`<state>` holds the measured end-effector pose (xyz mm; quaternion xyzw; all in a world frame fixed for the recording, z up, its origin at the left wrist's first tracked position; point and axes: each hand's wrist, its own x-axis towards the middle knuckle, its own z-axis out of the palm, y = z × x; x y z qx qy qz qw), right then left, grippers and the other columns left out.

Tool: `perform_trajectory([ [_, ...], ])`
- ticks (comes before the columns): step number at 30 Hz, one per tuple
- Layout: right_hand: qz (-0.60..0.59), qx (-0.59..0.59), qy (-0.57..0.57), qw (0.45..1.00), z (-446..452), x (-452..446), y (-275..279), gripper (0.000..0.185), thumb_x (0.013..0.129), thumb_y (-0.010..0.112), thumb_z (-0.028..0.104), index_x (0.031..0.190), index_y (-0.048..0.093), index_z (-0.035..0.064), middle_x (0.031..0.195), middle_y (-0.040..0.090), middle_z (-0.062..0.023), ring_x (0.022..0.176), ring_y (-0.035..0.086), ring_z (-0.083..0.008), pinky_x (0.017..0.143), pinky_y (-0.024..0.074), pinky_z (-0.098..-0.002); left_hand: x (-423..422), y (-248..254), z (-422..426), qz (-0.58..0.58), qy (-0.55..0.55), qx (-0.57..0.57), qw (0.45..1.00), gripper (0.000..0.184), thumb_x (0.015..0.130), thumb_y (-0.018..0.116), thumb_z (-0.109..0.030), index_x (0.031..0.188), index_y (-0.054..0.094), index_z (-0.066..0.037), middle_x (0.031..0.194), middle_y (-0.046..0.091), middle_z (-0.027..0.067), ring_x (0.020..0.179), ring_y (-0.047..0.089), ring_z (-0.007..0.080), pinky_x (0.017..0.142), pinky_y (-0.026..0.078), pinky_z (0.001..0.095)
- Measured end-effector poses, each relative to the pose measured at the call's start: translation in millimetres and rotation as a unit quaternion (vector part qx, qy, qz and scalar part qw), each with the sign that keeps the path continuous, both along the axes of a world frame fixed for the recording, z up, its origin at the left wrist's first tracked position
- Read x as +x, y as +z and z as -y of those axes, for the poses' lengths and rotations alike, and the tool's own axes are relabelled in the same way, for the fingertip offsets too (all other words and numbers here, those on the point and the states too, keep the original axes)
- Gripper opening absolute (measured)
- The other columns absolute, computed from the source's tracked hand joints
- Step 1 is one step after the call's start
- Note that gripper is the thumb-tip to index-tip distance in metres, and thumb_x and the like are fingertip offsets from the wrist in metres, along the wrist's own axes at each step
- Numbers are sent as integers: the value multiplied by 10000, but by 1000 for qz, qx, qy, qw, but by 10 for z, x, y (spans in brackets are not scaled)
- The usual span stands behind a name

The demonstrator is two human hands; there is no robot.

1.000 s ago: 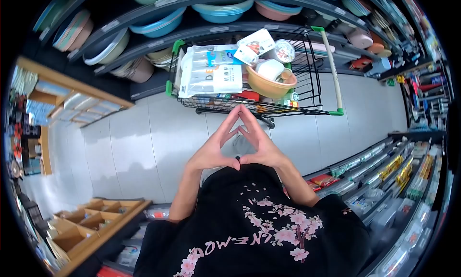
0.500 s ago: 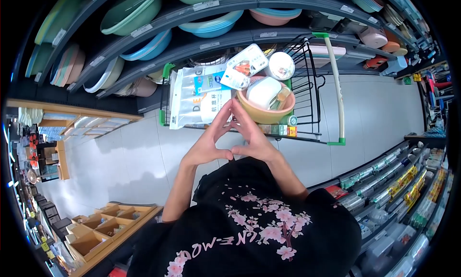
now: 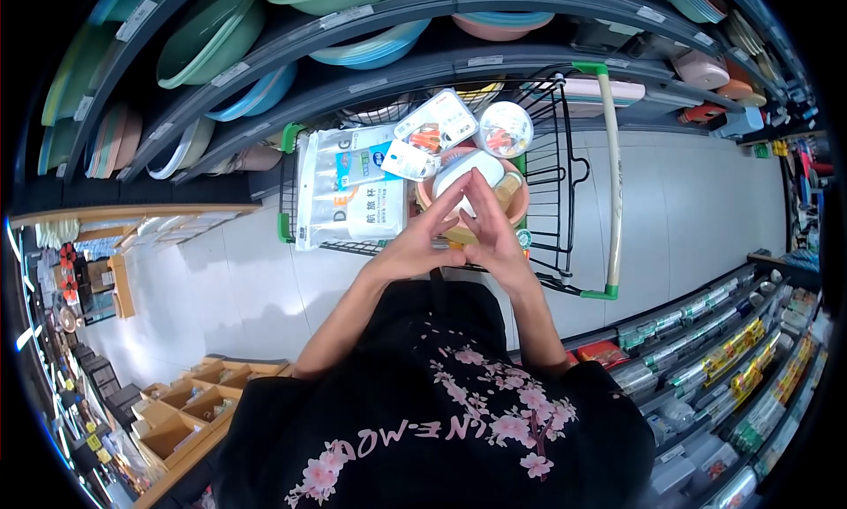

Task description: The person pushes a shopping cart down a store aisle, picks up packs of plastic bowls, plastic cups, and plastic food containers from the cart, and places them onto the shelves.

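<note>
My left hand (image 3: 415,250) and my right hand (image 3: 501,251) meet at the fingertips, forming a peak above the near side of a shopping cart (image 3: 572,178). Both have stretched fingers and hold nothing. Just behind them is a pink-and-yellow basin (image 3: 520,207), partly covered by my fingers, with a white container (image 3: 460,169) and a small brown-topped jar (image 3: 507,190) inside. Left of it lies a clear-and-white plastic package (image 3: 353,205). A food-printed white box (image 3: 437,121) and a round white tub (image 3: 505,130) rest toward the cart's far side.
Shelves of stacked plastic basins (image 3: 366,46) run along the far side. The cart's pale handle (image 3: 612,183) is on the right. Wrapped rolls (image 3: 750,319) fill a rack at lower right. A wooden compartment display (image 3: 181,425) stands at lower left, on grey tile floor (image 3: 229,288).
My joined hands have shifted right relative to the cart, from the package's edge to in front of the basin. The view has moved slightly; my fingertips still touch.
</note>
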<state>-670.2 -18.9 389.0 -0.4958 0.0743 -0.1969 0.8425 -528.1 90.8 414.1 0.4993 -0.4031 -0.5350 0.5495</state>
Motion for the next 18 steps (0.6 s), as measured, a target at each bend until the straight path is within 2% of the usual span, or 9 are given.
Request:
perform_trajectory([
  [4,-1,35,-25,999,17,114,-13,1055,813,790,265,1558,77,42,1615,120,-132,1496,120,-280,1193,168,-480,92,-50,70,26,-3,17,1000,969,856,752,-343,1568,125,-147,1614,134,130,1479,179,272,1173,245,503],
  [6,1,49,-42,998,1,166,-42,993,859,750,292,1558,91,43,1614,128,-125,1491,139,-287,1189,189,-466,158,-43,106,25,-8,28,999,965,859,750,-340,1568,125,-149,1612,133,141,1476,191,277,1170,254,496],
  [9,-16,49,-46,998,-37,269,-121,967,869,741,288,1559,107,49,1614,135,-122,1486,159,-285,1185,205,-444,296,-32,95,25,-23,43,999,934,879,731,-340,1568,131,-144,1606,132,172,1460,235,297,1161,279,464],
  [11,-20,47,-45,998,-110,415,-194,923,893,712,273,1560,113,55,1613,139,-124,1484,168,-283,1179,217,-434,418,-150,-3,19,-8,62,998,891,902,706,-343,1566,149,-135,1585,190,178,1424,309,309,1136,320,439],
  [12,-25,46,-41,998,-176,495,-228,878,918,684,257,1561,119,61,1613,142,-125,1481,177,-282,1174,230,-424,497,-118,-62,31,-6,54,998,853,919,686,-345,1563,170,-130,1536,293,172,1353,410,311,1091,375,412],
  [13,-26,46,-42,998,-254,601,-249,878,918,684,257,1561,119,61,1613,142,-125,1481,177,-282,1174,230,-424,594,-125,-128,30,-7,55,998,853,919,686,-345,1563,170,-130,1536,293,172,1353,410,311,1091,375,412],
  [15,-31,121,-32,992,-444,854,-276,773,977,595,238,1563,118,70,1612,144,-128,1476,193,-284,1165,247,-420,797,-164,-269,-21,14,99,995,753,963,629,-273,1562,189,-150,1563,264,143,1359,406,314,1084,387,427],
  [16,-36,106,-38,993,-550,987,-325,688,1022,505,249,1563,118,72,1611,147,-131,1473,201,-285,1157,261,-409,898,-186,-342,49,38,121,991,680,977,609,-291,1545,262,-150,1474,406,146,1234,517,246,1022,437,386],
  [18,-49,117,-53,991,-721,1223,-354,681,1027,492,264,1562,118,71,1611,149,-133,1472,202,-285,1155,263,-403,1130,-212,-446,41,40,137,989,666,979,603,-309,1539,280,-153,1447,441,142,1208,534,227,1006,444,372],
])
